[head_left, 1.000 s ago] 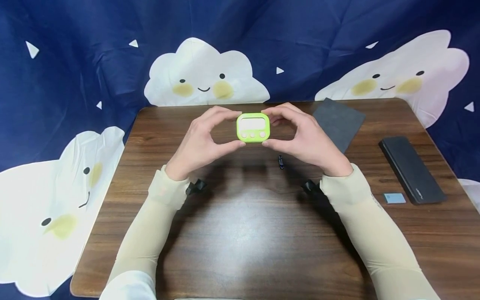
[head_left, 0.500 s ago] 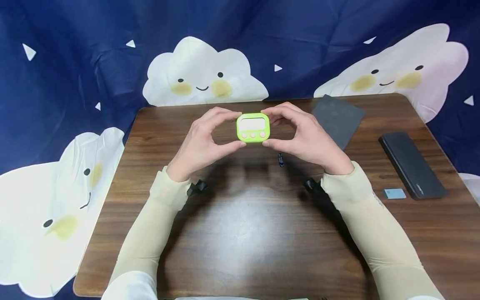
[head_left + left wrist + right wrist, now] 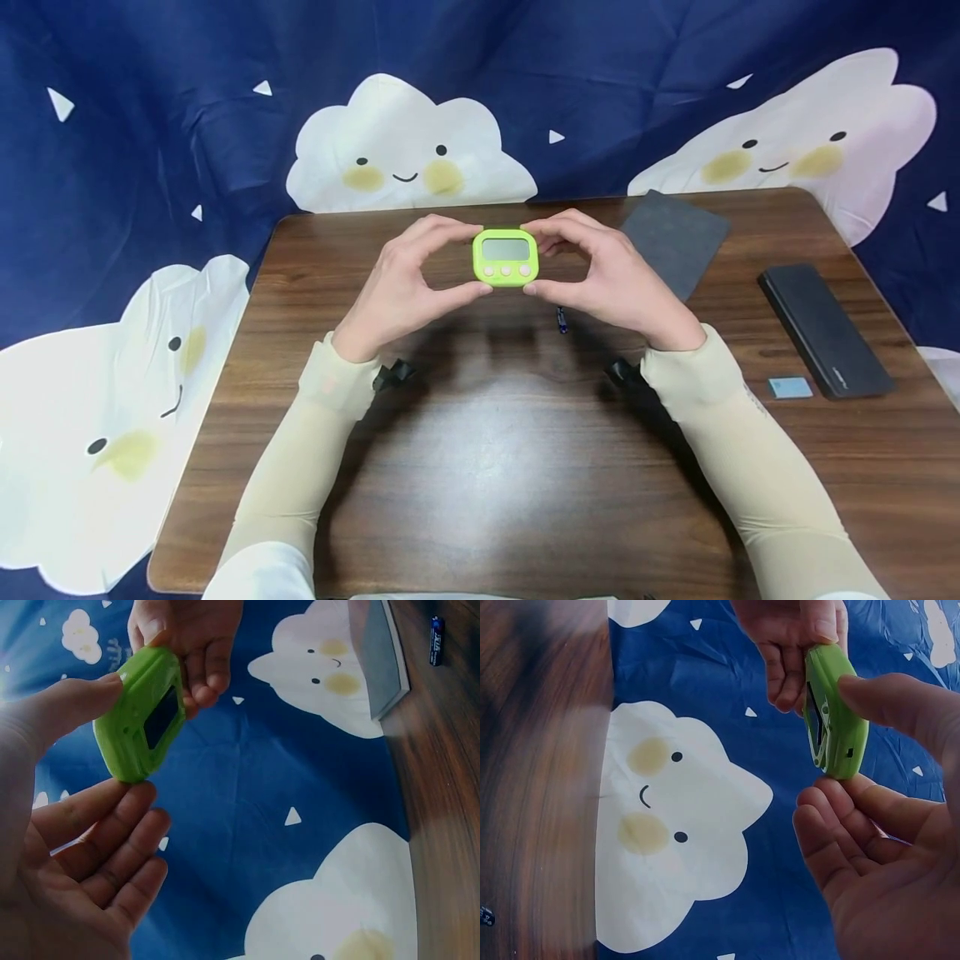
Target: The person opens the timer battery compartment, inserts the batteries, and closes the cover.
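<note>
Person's holding a lime-green gadget [image 3: 506, 281] up over the brown table [image 3: 480, 517], grey screen facing them, 3 pale round btns. in 1 row under it. L hand [image 3: 393, 279] pinches its L end betw. thumb & finger; R hand [image 3: 626, 279] pinches the R end likewise, so both grips are clamped on it. Small dark-blue battery [image 3: 562, 320] lies on the tabletop nr. the R hand. Dark grey sheet [image 3: 678, 242]'s partly behind that hand. Farther R: black case [image 3: 828, 329], pale-blue block [image 3: 790, 387] just beside it.
</note>
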The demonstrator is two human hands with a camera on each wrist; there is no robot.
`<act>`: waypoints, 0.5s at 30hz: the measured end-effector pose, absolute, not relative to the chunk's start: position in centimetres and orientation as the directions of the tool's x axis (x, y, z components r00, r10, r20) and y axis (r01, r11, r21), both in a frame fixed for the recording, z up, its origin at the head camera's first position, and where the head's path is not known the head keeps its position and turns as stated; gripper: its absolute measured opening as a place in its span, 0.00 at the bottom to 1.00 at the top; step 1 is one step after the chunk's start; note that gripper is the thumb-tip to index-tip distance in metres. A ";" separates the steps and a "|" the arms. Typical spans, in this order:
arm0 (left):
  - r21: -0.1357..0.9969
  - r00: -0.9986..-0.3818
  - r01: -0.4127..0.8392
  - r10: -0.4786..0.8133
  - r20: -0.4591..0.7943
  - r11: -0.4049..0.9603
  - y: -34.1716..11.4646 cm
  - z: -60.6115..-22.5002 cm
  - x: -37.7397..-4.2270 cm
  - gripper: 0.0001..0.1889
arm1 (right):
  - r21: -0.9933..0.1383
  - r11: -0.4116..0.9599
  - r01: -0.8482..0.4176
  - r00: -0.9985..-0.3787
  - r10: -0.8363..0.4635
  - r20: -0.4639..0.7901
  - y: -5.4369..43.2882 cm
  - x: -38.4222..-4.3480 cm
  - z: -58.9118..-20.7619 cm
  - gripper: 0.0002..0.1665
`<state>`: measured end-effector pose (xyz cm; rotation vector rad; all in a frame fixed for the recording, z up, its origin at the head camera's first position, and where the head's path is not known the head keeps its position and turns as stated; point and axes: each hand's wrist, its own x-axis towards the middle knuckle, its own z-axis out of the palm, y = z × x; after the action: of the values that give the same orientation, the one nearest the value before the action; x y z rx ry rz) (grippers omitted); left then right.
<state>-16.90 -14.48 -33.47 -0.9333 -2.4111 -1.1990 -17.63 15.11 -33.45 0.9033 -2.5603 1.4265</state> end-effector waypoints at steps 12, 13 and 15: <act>0.597 -0.741 0.671 0.429 0.517 0.440 -14.5 -33.5 -17.0 0.31 | -0.755 0.391 -0.526 -0.820 -0.467 0.329 15.1 -17.6 -33.5 0.38; 0.598 -0.741 0.671 0.427 0.518 0.438 -14.5 -33.5 -17.0 0.31 | -0.754 0.391 -0.528 -0.819 -0.470 0.329 15.0 -17.6 -33.5 0.38; 0.599 -0.739 0.673 0.425 0.523 0.434 -14.5 -33.5 -17.0 0.31 | -0.752 0.391 -0.530 -0.816 -0.475 0.328 15.0 -17.6 -33.5 0.37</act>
<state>-16.95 -14.46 -33.50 -0.9469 -2.3970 -1.2018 -17.64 14.98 -33.49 0.9300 -2.5705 1.4250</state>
